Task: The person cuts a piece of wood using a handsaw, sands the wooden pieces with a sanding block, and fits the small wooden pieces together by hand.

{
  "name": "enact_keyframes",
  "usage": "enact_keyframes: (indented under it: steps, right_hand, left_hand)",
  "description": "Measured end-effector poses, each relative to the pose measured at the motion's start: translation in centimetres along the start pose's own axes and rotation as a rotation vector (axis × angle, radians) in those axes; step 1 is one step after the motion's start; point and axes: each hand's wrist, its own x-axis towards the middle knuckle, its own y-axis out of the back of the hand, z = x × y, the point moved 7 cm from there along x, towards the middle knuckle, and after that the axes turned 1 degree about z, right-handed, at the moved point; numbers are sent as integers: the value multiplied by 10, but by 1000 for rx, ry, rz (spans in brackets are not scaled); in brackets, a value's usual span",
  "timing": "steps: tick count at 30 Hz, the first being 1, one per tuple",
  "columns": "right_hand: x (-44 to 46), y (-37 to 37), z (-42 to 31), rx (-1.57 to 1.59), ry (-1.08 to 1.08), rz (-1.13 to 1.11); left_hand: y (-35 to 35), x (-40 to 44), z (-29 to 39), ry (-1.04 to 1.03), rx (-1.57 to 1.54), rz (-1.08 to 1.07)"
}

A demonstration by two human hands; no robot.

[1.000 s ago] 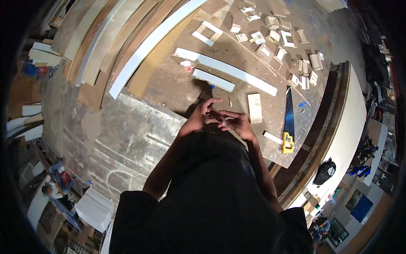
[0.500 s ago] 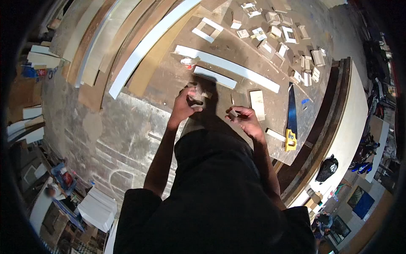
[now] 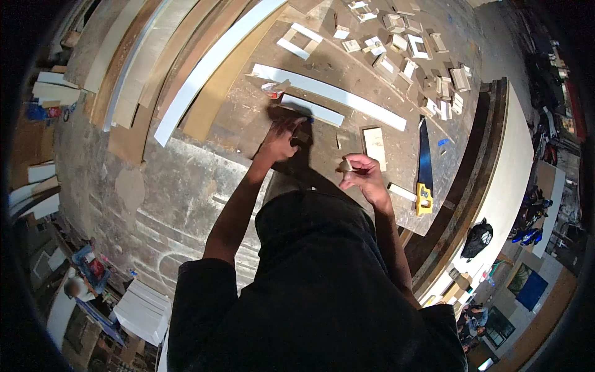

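My left hand is low over the workbench in deep shadow, just below the short white strip. Its fingers are curved and apart from the thumb; no held thing can be made out there. Between thumb and fingertips, my right hand pinches a small wooden block. A small wood piece lies on the bench above that hand, beside a pale flat board. Close to my left fingers, past the strip's left end, sits a red-and-white object whose kind I cannot tell.
A handsaw with a yellow handle lies to the right, near a short white piece. Several small wooden assemblies are scattered at the far right. A long white strip crosses the middle; long boards lie at left.
My left hand has moved slightly forward into darker shadow. The right hand has turned a little, with the small block now showing more upright at its fingertips. The whole view has shifted slightly.
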Motion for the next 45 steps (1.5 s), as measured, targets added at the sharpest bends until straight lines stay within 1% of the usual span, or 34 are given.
enact_keyframes:
  steps: [3,4,6,7,9,10,12,16,19,21,24,28,31,33,34,37,39,40,42,43,45]
  right_hand:
    - [-3,-1,-11,178,39,-5]
    - [-4,-3,-15,177,40,-6]
    - [-6,-6,-21,220,25,-17]
    - [-7,-8,-24,220,26,-15]
    - [-10,-13,-31,267,100,-21]
    - [-11,-13,-32,266,100,-20]
    - [-12,-14,-37,371,106,-72]
    - [-12,-9,-36,370,83,-49]
    - [-11,-11,-42,339,116,-56]
    - [-10,-11,-44,298,129,-16]
    - [-10,-7,-40,272,111,21]
    - [-8,-2,-38,301,109,2]
    - [-7,1,-38,307,112,-3]
    - [-5,4,-35,304,91,4]
    - [-4,4,-34,307,91,4]
    - [-1,6,-33,315,94,-4]
    - [0,8,-32,302,79,4]
    - [1,9,-32,304,80,3]
    - [3,12,-30,277,62,40]
    - [4,11,-31,279,63,39]
    - [5,13,-32,215,59,88]
  left_hand:
    - [-5,5,-1,-39,35,23]
    - [-8,4,-3,-39,35,25]
    - [-3,3,3,-96,159,174]
    - [-3,6,3,-98,157,173]
    - [-11,14,-4,-21,-65,-22]
    - [-10,14,-3,-21,-66,-22]
    - [-5,16,3,-74,-4,35]
    - [-4,12,3,-73,11,51]
    - [0,12,8,-133,51,89]
    - [0,15,9,-118,27,24]
    - [2,17,11,-102,20,9]
    - [6,21,18,-64,-82,-68]
    - [10,19,24,-55,0,-44]
    - [16,19,31,-125,110,81]
    - [14,18,31,-125,112,78]
    - [14,20,31,-78,24,85]
    - [16,25,31,6,-168,17]
    - [21,26,36,6,-166,17]
    - [30,23,49,-76,-198,44]
    - [31,22,51,-76,-196,44]
    - [49,17,69,-247,-180,218]
